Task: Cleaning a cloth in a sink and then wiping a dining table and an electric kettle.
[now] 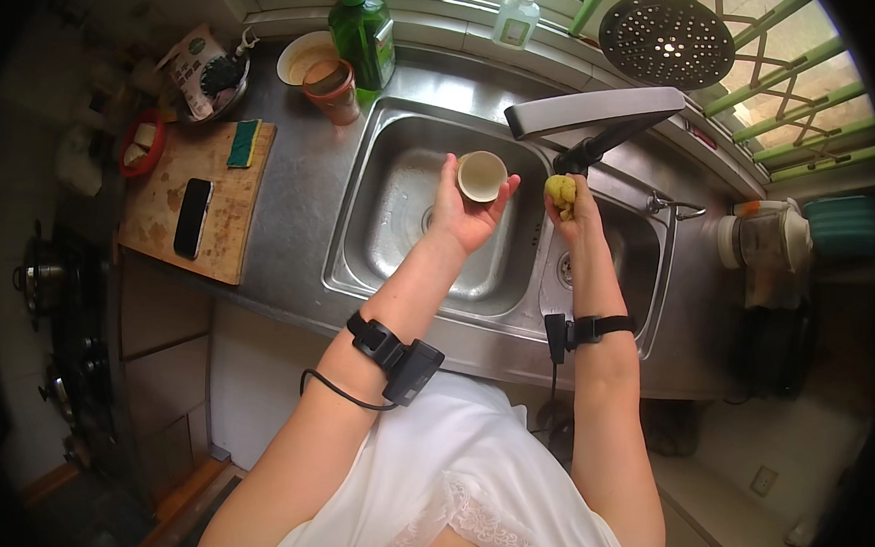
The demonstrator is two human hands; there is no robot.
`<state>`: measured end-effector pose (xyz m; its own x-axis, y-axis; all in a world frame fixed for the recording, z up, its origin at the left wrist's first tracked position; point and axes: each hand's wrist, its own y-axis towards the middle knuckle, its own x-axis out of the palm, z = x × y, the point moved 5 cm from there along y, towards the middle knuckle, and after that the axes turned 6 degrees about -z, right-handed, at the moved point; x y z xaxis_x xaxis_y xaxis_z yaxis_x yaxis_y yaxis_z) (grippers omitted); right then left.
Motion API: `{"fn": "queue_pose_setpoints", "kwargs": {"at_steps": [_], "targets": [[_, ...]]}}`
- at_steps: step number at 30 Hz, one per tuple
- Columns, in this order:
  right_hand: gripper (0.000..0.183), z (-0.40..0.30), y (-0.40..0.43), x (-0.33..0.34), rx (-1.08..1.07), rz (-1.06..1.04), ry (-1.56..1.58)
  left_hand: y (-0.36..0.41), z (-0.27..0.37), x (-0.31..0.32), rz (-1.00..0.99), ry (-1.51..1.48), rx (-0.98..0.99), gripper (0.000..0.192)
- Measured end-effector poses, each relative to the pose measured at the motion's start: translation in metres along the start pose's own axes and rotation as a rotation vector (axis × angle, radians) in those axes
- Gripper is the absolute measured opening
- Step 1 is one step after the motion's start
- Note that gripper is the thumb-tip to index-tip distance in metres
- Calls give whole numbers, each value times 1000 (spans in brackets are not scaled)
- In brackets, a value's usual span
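Over the large basin of a stainless steel sink (370,269), my left hand (471,215) holds a small white cup (482,177), its open mouth facing up. My right hand (575,214) grips a crumpled yellow sponge (562,192) above the divider near the smaller basin. The two hands are apart, and the sponge does not touch the cup. A grey and black faucet (598,110) reaches over the back of the sink. No running water can be made out.
Left of the sink lie a wooden cutting board (223,215), a black phone (194,218) and a green scouring pad (243,143). Behind stand a reddish cup (334,94), a white bowl (293,61) and a green pump bottle (362,36). A glass jug (774,234) is at right.
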<state>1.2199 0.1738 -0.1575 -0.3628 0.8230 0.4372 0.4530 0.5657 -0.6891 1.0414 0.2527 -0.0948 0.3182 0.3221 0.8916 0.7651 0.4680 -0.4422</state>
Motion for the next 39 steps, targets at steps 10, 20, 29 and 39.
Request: {"fn": "queue_pose_setpoints", "kwargs": {"at_steps": [10, 20, 29, 39], "targets": [[32, 0, -6, -2, -1, -45, -35, 0, -5, 5, 9, 14, -7, 44], [34, 6, -54, 16, -41, -228, 184, 7, -16, 3, -23, 106, -49, 40], [38, -6, -112, 81, -356, -515, -50, 0, -11, 7, -200, 189, 39, 30], [43, 16, -136, 123, -1303, -375, -920, -18, -4, 9, -278, 283, 100, 33]]}}
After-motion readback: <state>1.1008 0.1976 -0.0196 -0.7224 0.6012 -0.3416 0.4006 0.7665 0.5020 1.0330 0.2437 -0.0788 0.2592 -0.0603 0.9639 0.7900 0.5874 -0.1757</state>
